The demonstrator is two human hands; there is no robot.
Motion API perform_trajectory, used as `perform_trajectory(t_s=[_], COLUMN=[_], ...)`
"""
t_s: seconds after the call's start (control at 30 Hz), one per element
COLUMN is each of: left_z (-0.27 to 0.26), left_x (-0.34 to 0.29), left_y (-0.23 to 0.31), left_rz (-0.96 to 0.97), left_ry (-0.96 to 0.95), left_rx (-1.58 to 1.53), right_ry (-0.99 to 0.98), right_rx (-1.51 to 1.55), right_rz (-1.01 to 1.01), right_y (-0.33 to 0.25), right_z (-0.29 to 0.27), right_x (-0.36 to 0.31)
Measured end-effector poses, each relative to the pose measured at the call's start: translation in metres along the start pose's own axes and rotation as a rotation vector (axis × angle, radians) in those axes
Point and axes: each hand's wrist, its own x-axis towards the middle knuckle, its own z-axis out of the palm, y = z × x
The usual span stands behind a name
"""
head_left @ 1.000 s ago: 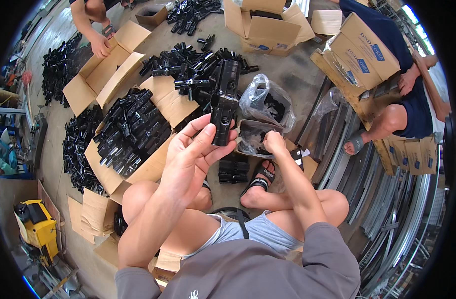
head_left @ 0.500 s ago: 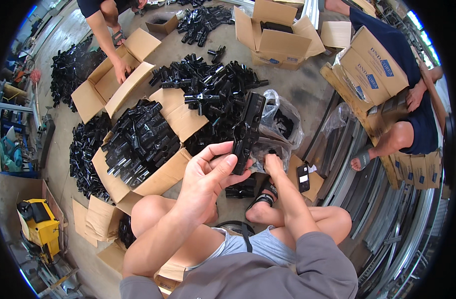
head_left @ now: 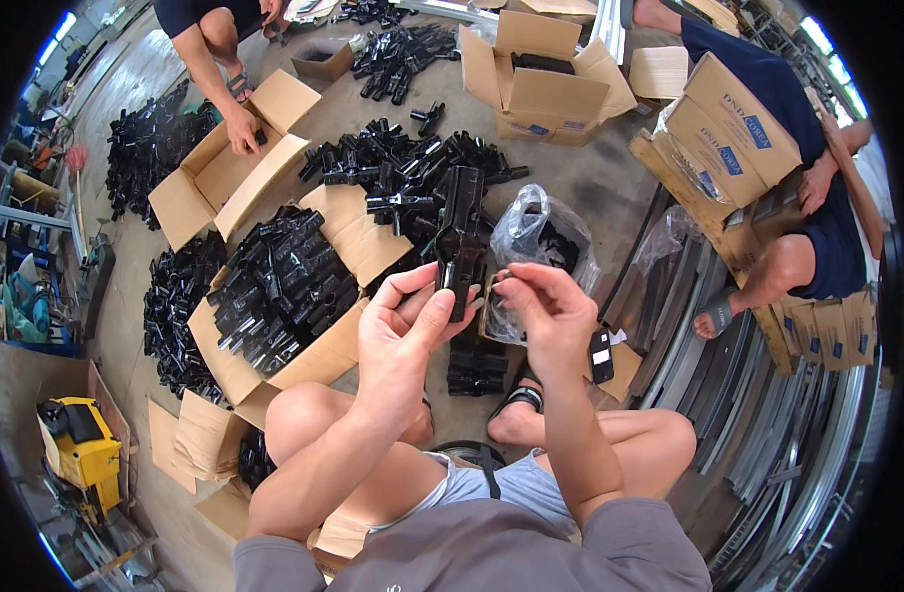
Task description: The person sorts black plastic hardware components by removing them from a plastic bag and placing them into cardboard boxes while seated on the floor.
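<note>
My left hand (head_left: 401,331) is closed around the lower end of a black, glossy pipe fitting (head_left: 462,212), held upright in front of me. Just right of it, my right hand (head_left: 553,308) pinches with thumb and forefinger; what lies between the tips is too small to make out. Beyond that hand sits a clear plastic bag (head_left: 519,219) with small dark parts inside. To the left, an open cardboard box (head_left: 326,347) is packed with similar black fittings (head_left: 284,281). More of them form a loose pile (head_left: 398,158) on the floor ahead.
A co-worker's hand (head_left: 243,130) reaches into another open box (head_left: 181,205) at far left. On the right, a second person sits by a carton (head_left: 733,138) on a wooden pallet (head_left: 659,163). Long metal profiles (head_left: 714,365) lie at right, near a phone (head_left: 601,355). A yellow machine (head_left: 82,454) stands left.
My right hand has risen from the plastic bag to beside the fitting, its fingers now pinched. The fitting in my left hand has shifted slightly left and stands straighter.
</note>
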Motion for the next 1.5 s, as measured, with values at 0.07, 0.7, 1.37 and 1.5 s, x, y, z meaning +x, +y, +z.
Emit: perform_trajectory(t_s=[0.07,0.7,1.37,1.5], left_z=[0.005,0.003,0.000,0.001], left_x=[-0.004,-0.016,-0.013,-0.015], left_y=[0.001,-0.001,-0.003,-0.007], left_rz=[0.030,0.223,0.207,0.263], left_ry=[0.025,0.009,0.006,-0.005], left_rx=[0.028,0.048,0.000,0.017], right_ry=[-0.011,0.084,0.108,0.124], right_rx=[0.053,-0.111,-0.433,-0.443], right_rz=[-0.109,-0.244,-0.652,-0.614], right_y=[-0.021,-0.026,-0.022,-0.020], right_z=[0.018,0.043,0.044,0.044], right_x=[-0.009,-0.020,-0.016,-0.018])
